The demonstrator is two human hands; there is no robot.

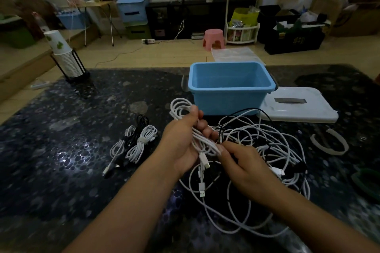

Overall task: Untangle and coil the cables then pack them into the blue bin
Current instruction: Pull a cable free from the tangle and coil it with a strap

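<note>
My left hand grips a bundle of looped white cable just in front of the blue bin, which stands open with nothing inside. My right hand pinches a strand of that white cable near the left palm. A tangle of white and black cables spreads on the dark table beneath and to the right of both hands, with USB plugs hanging below. Several tied coils, white and black, lie to the left.
The bin's white lid lies to its right. White strap loops and a green one sit at the right edge. A stack of paper cups in a black holder stands at the far left corner.
</note>
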